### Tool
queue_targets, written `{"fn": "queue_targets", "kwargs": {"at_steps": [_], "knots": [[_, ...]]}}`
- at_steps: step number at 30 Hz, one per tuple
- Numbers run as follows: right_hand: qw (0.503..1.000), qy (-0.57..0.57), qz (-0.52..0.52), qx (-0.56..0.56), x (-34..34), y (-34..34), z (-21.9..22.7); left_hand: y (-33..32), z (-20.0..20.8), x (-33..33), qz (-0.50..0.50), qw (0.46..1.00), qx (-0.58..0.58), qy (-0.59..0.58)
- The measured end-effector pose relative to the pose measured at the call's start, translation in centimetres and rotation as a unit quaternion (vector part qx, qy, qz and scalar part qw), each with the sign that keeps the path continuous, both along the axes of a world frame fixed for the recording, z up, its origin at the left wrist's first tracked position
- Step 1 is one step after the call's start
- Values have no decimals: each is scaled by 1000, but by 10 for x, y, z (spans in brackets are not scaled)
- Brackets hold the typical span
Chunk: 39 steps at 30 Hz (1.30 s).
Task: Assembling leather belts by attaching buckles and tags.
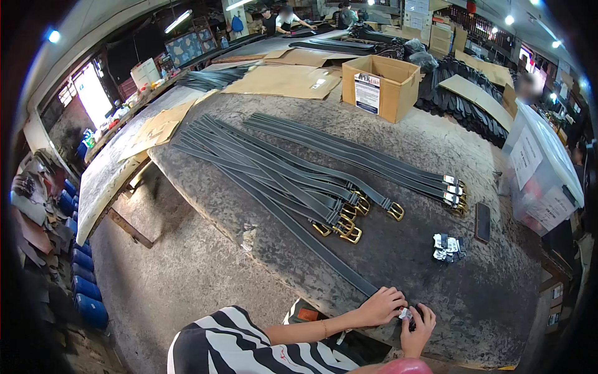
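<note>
A dark grey belt [324, 257] runs from the pile toward me, and its near end goes in under my left hand [385, 306]. My left fingers are curled over that end. Facing it, my right hand [418, 329] has thumb and fingers bent round a small white tag [405, 313] at the belt's end. Fingers hide most of this end, and its buckle cannot be made out. Ahead lies a crossed pile of belts [261, 163] with brass-coloured buckles [349, 230]. To its right is a neater row of belts [367, 161], with white tags [450, 188] by the buckles.
Small white-and-black tags [447, 247] lie heaped right of the belts, near a dark phone [482, 222]. An open cardboard box [391, 93] stands farther back. A clear plastic bin [541, 168] is at the right edge. Other people [283, 22] work at the far end.
</note>
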State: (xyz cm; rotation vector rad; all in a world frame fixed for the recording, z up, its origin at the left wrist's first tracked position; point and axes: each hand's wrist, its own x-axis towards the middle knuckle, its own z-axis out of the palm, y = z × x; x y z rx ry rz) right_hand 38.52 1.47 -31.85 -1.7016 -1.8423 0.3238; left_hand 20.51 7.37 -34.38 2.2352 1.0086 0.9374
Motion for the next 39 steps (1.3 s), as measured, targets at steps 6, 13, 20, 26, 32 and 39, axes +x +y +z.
{"fn": "queue_targets", "kwargs": {"at_steps": [6,13,20,26,32,39], "knots": [[1000,19,15,-6,1,3,3,-7,1,-9,-10,1000,20,-1],[1000,0,8,-25,3,1,0,-8,-5,-7,-13,999,30,-21],[999,19,10,-29,5,4,0,-6,2,-6,7,1000,13,-3],[998,42,4,-43,6,2,2,-7,5,-3,10,1000,-17,-2],[998,52,0,-45,6,3,2,-7,9,-1,22,1000,3,13],[998,45,-1,-47,2,5,6,-5,4,7,43,998,10,36]]}}
